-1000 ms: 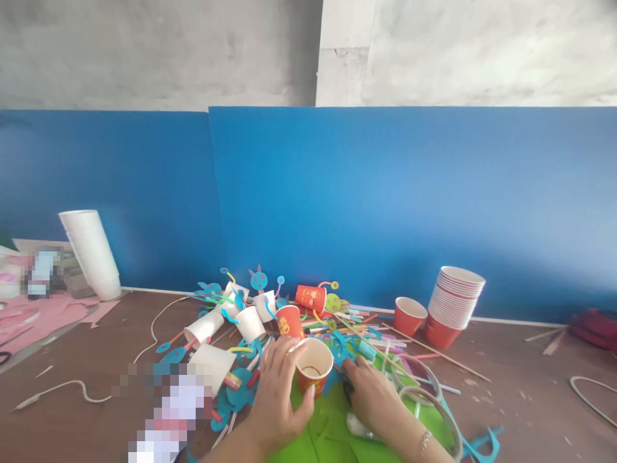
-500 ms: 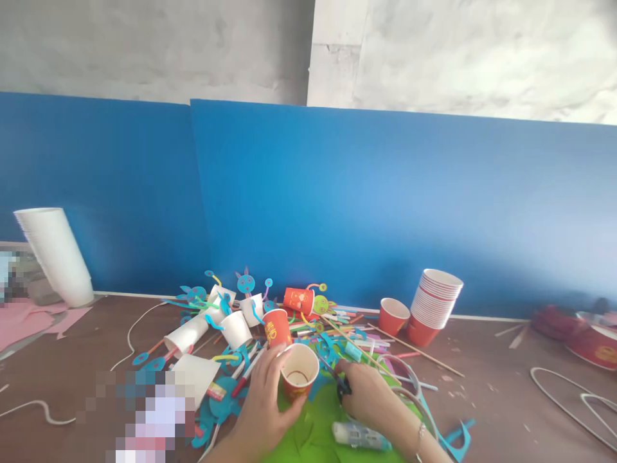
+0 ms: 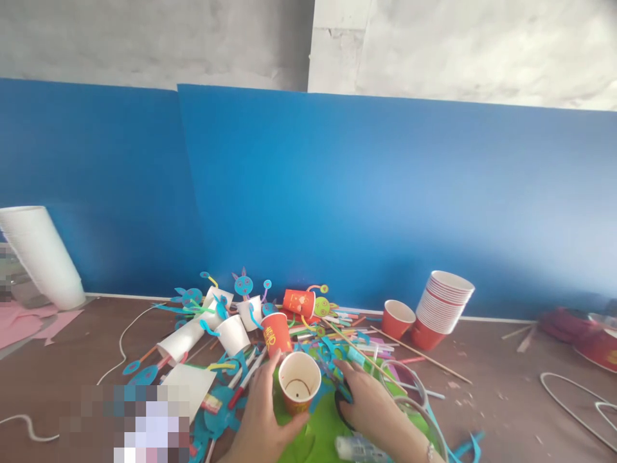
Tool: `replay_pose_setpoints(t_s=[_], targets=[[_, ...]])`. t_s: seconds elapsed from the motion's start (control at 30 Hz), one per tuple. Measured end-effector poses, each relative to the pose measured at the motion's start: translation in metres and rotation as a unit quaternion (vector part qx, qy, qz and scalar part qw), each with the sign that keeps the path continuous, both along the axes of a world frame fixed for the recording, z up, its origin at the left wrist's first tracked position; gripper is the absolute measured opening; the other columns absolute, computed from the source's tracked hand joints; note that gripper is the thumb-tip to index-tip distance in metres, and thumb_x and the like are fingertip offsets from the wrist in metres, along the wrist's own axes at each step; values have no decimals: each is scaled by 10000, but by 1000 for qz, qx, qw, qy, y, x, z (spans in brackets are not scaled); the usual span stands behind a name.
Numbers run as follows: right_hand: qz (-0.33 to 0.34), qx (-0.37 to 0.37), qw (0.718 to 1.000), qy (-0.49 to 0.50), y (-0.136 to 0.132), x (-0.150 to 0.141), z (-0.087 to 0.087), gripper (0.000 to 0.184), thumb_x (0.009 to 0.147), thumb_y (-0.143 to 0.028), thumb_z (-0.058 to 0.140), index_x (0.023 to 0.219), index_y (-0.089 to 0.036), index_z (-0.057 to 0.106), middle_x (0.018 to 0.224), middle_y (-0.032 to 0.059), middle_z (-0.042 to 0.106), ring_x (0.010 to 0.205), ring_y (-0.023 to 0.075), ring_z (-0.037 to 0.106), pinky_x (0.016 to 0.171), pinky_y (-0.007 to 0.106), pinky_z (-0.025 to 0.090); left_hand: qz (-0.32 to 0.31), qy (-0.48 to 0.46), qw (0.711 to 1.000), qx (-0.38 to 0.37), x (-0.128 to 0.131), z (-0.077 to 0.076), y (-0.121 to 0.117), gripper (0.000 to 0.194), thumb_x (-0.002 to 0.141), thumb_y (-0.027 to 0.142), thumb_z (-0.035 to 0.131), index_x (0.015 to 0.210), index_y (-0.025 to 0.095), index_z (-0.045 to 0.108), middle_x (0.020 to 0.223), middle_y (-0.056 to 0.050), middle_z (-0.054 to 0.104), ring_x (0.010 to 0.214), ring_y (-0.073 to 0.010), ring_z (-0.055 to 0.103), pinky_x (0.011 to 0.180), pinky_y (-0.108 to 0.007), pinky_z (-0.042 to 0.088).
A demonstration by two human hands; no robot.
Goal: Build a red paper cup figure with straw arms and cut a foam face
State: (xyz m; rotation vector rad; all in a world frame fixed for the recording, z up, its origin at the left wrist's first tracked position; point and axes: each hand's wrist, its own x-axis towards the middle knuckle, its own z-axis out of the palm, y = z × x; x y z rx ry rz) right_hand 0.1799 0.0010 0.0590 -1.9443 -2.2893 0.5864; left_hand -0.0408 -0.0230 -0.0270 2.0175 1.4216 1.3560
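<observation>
A red paper cup [image 3: 295,404] with a white inside stands upright, its mouth tilted toward me. A small dark spot shows on its bottom. My left hand [image 3: 270,411] curves round the cup, fingers on the left side and thumb at the front. Scissors [image 3: 343,411] with dark handles lie under my right hand [image 3: 369,399], blades pointing away over the blue scraps. The fingers of that hand are on the scissors, partly hiding them. Beneath is green paper [image 3: 315,437], with a glue bottle [image 3: 359,448] near my right wrist.
Behind lie white cup figures [image 3: 233,334] and a red one [image 3: 299,302]. A red cup stack [image 3: 443,308] leans at right beside a single red cup [image 3: 398,319]. White cups [image 3: 43,257] lean at left. A roll of tape [image 3: 424,411] lies by my right arm; a blue panel [image 3: 337,206] stands behind.
My right hand has come slightly nearer with the scissors, its fingers stretching out more. The cup's bottom shows more openly, with the dark spot in it. The view has shifted slightly.
</observation>
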Motion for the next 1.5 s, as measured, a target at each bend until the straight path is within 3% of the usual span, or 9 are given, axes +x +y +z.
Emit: replay_pose_setpoints(t_s=[0.1,0.23,0.53,0.77,0.83,0.93,1.07,1.3,1.5], targets=[[10,-7,1000,-1,-5,-7,1,679,692,-93,559,1368,-116,497,1277,197,594,1120,312,610,943,382,450,5,-24,1000,-12,-1,-9,2,918,741,252,697,1494,225,172,1442,-172,424,1325,-379,406,1036,-562,386],[17,-32,999,-21,-10,-12,6,391,705,-68,535,1054,-137,696,1128,155,665,1024,301,657,897,364,482,7,-27,1000,-12,0,-19,7,882,747,273,688,1488,234,212,1434,-164,444,1305,-381,434,1012,-538,415],[32,-14,999,4,-11,-12,3,403,683,-53,547,1030,-157,722,1108,143,637,1086,280,606,950,333,445,20,23,998,54,4,-12,6,786,798,311,645,1468,239,242,1392,-155,498,1269,-363,484,975,-514,468],[121,-34,983,136,-8,-8,0,355,649,-65,531,880,-208,761,996,54,679,914,196,647,790,230,478,44,-7,997,62,7,-13,8,666,840,320,574,1440,229,300,1358,-154,514,1269,-365,474,984,-546,449],[113,-20,980,164,0,2,1,392,683,-63,497,907,-231,771,964,27,727,884,177,663,781,216,480,40,-14,998,53,8,-13,8,646,843,314,566,1430,223,312,1341,-152,524,1269,-358,475,992,-542,444],[0,51,990,133,23,25,3,392,760,-76,448,923,-214,776,949,30,767,870,180,685,788,233,493,36,-24,998,43,7,-12,8,640,844,345,559,1427,222,324,1346,-152,522,1256,-360,489,991,-532,446],[-60,93,991,80,62,56,4,420,758,-25,396,917,-136,769,973,120,752,936,248,673,847,330,473,33,-37,998,36,7,-9,7,657,859,380,543,1448,210,306,1395,-152,483,1297,-361,452,1019,-513,426],[17,121,991,56,97,52,-9,558,692,38,428,1120,-180,712,1195,83,675,1177,206,557,1005,290,383,-6,-98,995,24,2,2,1,856,804,314,661,1500,211,173,1434,-199,426,1310,-380,431,1055,-553,376],[43,102,993,42,99,30,-11,385,742,-19,462,920,-172,767,967,89,739,938,218,652,830,275,448,-47,-103,993,11,-1,4,-1,894,802,234,669,1507,247,120,1455,-211,373,1356,-386,359,1063,-582,351]])
